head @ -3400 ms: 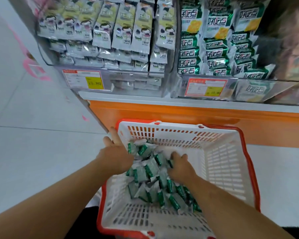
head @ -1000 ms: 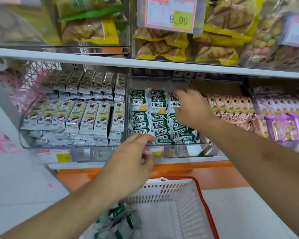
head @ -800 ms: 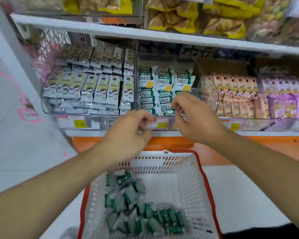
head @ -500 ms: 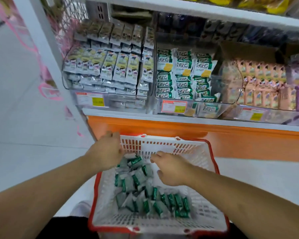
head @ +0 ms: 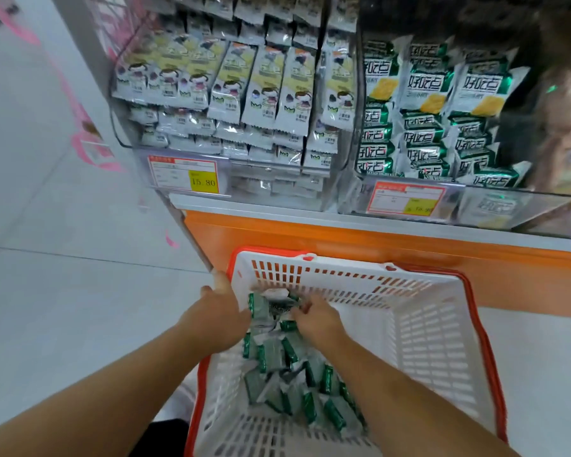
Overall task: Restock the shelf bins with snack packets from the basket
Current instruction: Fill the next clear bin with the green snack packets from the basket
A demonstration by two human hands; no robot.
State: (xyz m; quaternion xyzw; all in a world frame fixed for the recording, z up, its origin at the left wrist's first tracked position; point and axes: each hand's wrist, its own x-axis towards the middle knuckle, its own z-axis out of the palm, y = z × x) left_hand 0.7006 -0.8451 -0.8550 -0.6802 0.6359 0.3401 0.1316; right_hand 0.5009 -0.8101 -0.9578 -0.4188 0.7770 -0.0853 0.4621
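A white plastic basket (head: pixel 419 328) with an orange-red rim stands on the pale floor (head: pixel 63 291) right in front of an orange shelf base (head: pixel 343 245). A heap of green-and-silver snack packets (head: pixel 294 380) lies along the basket's left half, from the far wall down toward the near edge; the right half shows bare slotted plastic.

Both bare arms reach down into the basket from the near side. The left hand (head: pixel 220 313) sits at the basket's far left corner, its back turned up and its fingers curled down over the packets there; whether they actually grip a packet or the basket's rim cannot be told, since the fingertips are hidden. The right hand (head: pixel 315 319) is just beside it, over the top of the heap, with its fingers bent round a packet (head: pixel 279 305) at the far end of the pile. This hand is blurred.

On the shelf above, two clear bins stand side by side. The left bin (head: pixel 139 150) holds rows of white-and-yellow packets (head: pixel 264 90) and carries a price tag (head: pixel 187 174) reading 15.80. The right bin (head: pixel 541 199) holds stacked green-and-white packets (head: pixel 426 127) matching those in the basket, in three columns, with a second price tag (head: pixel 406 199) on its front. Pink marks (head: pixel 89 150) show on the floor at left.
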